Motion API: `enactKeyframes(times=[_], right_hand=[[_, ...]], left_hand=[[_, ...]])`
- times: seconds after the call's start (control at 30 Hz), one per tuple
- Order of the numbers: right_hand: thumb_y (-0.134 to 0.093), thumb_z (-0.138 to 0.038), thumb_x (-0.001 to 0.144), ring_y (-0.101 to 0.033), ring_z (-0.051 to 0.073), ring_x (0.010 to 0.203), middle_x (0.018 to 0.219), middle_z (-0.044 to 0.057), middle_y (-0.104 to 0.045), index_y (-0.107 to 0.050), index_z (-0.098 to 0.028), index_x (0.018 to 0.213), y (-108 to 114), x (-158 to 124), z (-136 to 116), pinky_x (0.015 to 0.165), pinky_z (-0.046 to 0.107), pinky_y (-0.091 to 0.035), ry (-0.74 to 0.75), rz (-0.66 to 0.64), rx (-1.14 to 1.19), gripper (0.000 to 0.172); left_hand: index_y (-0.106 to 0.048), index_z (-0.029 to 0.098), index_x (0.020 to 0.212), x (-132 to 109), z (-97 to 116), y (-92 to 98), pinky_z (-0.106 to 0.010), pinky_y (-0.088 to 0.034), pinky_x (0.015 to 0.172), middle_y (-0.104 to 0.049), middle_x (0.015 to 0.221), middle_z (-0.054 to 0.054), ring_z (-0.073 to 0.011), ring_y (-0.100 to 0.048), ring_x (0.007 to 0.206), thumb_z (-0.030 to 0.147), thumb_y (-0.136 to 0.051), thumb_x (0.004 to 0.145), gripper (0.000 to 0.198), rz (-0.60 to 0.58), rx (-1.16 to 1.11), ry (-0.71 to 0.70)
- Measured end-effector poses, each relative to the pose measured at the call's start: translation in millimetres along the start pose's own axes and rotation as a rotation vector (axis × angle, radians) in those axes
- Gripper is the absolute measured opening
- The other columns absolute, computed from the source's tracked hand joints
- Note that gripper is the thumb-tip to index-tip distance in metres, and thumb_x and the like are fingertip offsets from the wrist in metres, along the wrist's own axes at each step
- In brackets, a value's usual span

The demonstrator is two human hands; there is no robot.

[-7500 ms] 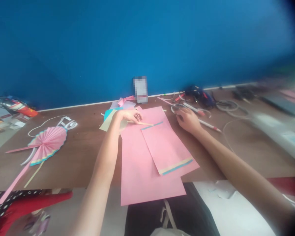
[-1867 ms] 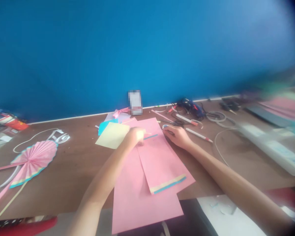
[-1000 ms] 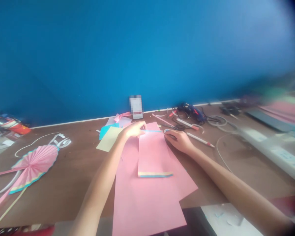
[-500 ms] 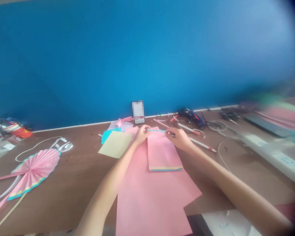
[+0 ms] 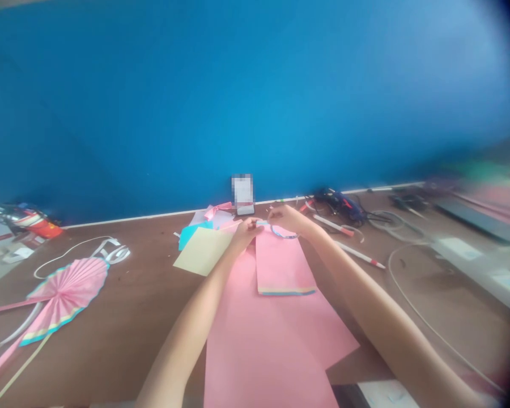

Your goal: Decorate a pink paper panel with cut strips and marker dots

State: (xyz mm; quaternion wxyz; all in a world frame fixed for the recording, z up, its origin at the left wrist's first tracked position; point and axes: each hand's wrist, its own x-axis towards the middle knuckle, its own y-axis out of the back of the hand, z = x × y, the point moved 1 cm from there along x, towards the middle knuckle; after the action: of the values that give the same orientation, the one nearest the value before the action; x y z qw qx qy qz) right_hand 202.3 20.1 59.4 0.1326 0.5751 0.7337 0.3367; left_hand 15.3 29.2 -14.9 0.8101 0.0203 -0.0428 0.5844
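Observation:
A thin blue-edged paper strip curves in a loop above the top end of a smaller pink paper sheet. My left hand pinches one part of the strip, and my right hand grips it farther along. The smaller sheet has a yellow-and-blue striped lower edge and lies on a larger pink paper sheet. Just left of my left hand lies a pale yellow card, with a cyan paper partly beneath it.
A pink pleated paper fan lies on the brown table at left. A pink bow and a pixelated upright object stand by the blue wall. A glue gun, pens and cords lie at right.
The strip has lifted from the smaller sheet's top edge and now curves between my hands. My right hand has moved up and left, closer to my left hand.

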Motion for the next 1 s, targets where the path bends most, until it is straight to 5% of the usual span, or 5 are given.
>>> enactKeyframes(times=[0.17, 0.43, 1.0], right_hand=[[-0.058, -0.025, 0.072, -0.059, 0.014, 0.067, 0.072, 0.002, -0.069, -0.070, -0.016, 0.071, -1.3, -1.6, 2.9, 0.065, 0.025, -0.042, -0.036, -0.036, 0.026, 0.015], [-0.061, -0.024, 0.073, -0.065, 0.018, 0.075, 0.077, 0.006, -0.072, -0.069, -0.016, 0.066, 2.0, -6.1, -8.1, 0.071, 0.026, -0.045, -0.058, 0.007, 0.004, 0.013], [-0.063, -0.027, 0.074, -0.066, 0.020, 0.082, 0.077, 0.006, -0.072, -0.070, -0.018, 0.067, -11.4, 2.0, 14.5, 0.078, 0.028, -0.046, -0.081, 0.068, -0.007, 0.013]], left_hand=[[-0.062, 0.014, 0.107, 3.8, -4.3, 1.1, -0.031, -0.047, 0.081, -0.067, 0.095, -0.008, -0.0168, -0.063, 0.086, 0.036, -0.082, 0.061, 0.055, -0.027, -0.008, -0.001], [-0.063, 0.013, 0.097, 7.0, -11.8, 4.9, -0.027, -0.045, 0.078, -0.067, 0.089, -0.005, -0.0134, -0.061, 0.079, 0.038, -0.080, 0.064, 0.044, 0.069, -0.027, 0.014], [-0.063, 0.015, 0.099, 0.9, -0.4, 3.8, -0.026, -0.046, 0.078, -0.065, 0.091, -0.004, -0.0124, -0.060, 0.081, 0.033, -0.079, 0.064, 0.042, 0.088, -0.035, 0.009]])
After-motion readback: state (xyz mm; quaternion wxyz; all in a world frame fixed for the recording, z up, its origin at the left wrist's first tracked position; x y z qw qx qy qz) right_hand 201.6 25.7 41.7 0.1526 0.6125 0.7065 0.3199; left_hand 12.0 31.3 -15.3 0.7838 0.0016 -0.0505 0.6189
